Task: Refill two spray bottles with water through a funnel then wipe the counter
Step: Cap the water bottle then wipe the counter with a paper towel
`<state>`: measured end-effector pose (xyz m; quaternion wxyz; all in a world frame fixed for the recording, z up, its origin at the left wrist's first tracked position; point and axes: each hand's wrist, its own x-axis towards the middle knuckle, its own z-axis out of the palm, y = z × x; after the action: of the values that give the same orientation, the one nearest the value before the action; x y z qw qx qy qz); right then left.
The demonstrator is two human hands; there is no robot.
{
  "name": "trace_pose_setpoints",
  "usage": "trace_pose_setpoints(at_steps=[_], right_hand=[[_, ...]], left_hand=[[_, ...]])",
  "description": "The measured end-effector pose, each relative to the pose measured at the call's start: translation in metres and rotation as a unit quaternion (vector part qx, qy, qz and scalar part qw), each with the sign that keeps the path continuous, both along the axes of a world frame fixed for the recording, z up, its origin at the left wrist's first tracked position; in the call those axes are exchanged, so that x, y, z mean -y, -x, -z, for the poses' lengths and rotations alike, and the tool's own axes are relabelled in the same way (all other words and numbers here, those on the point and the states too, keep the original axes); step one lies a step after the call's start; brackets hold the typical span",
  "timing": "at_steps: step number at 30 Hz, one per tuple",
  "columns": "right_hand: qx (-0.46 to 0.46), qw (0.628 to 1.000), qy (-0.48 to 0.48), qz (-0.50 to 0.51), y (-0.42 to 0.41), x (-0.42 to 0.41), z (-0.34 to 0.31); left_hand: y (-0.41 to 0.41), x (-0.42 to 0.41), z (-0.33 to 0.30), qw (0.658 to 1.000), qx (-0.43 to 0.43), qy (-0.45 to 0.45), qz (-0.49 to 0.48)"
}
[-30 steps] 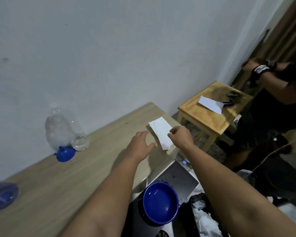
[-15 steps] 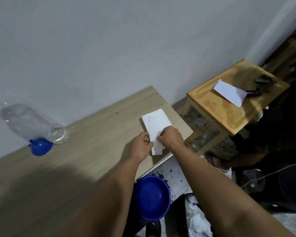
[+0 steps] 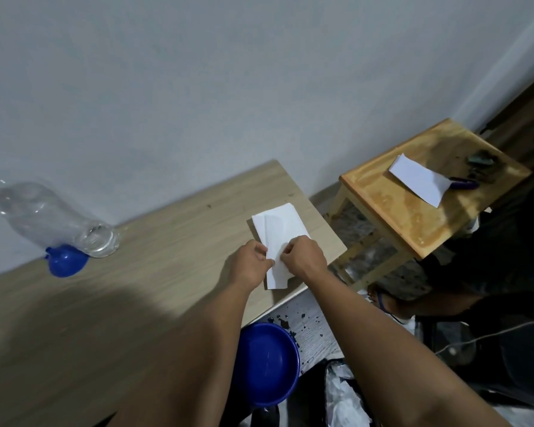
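Hands — left (image 3: pixel 252 262), right (image 3: pixel 302 257) — both pinching white tissue (image 3: pixel 278 234) flat on wooden counter (image 3: pixel 154 241) against pale wall (image 3: pixel 228 87).

Both my arms reach forward, hands close together. My left hand (image 3: pixel 251 264) and my right hand (image 3: pixel 302 257) each have fingers curled, pinching with thumb and fingertips, knuckles up.

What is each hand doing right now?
Left hand: pinching the white tissue's edge.
Right hand: pinching the same tissue.
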<state>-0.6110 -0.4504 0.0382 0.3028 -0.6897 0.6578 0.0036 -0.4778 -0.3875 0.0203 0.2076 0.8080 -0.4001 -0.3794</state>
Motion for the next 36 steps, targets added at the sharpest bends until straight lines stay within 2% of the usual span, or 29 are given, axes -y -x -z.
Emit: trace_pose_setpoints(at_steps=[4, 14, 18, 20, 22, 25, 30, 32, 36], right_hand=[[0.034, 0.999, 0.007, 0.010, 0.005, -0.002, -0.005], [0.161, 0.982, 0.039, 0.095, 0.016, -0.008, -0.039], [0.284, 0.944, 0.001, 0.167, 0.009, -0.014, -0.056], [0.354, 0.914, -0.049, 0.193, 0.003, -0.020, -0.067], [0.408, 0.880, -0.138, 0.201, -0.007, -0.029, -0.078], [0.439, 0.849, -0.239, 0.173, -0.030, -0.044, -0.081], [0.538, 0.790, -0.242, 0.167, -0.081, -0.079, -0.076], [0.549, 0.785, -0.241, 0.158, -0.108, -0.097, -0.077], [0.532, 0.810, -0.237, 0.074, -0.168, -0.147, -0.087]], left_hand=[[0.005, 0.001, -0.011, 0.999, -0.010, 0.016, -0.027], [-0.008, 0.005, -0.074, 0.973, -0.171, 0.098, -0.122], [-0.021, -0.003, -0.108, 0.928, -0.307, 0.137, -0.162], [-0.030, -0.013, -0.122, 0.910, -0.341, 0.162, -0.170], [-0.043, -0.029, -0.130, 0.904, -0.350, 0.173, -0.172], [-0.068, -0.061, -0.132, 0.900, -0.347, 0.186, -0.187], [-0.115, -0.130, -0.127, 0.900, -0.297, 0.190, -0.258], [-0.135, -0.162, -0.123, 0.894, -0.289, 0.188, -0.286], [-0.178, -0.228, -0.112, 0.879, -0.282, 0.181, -0.340]])
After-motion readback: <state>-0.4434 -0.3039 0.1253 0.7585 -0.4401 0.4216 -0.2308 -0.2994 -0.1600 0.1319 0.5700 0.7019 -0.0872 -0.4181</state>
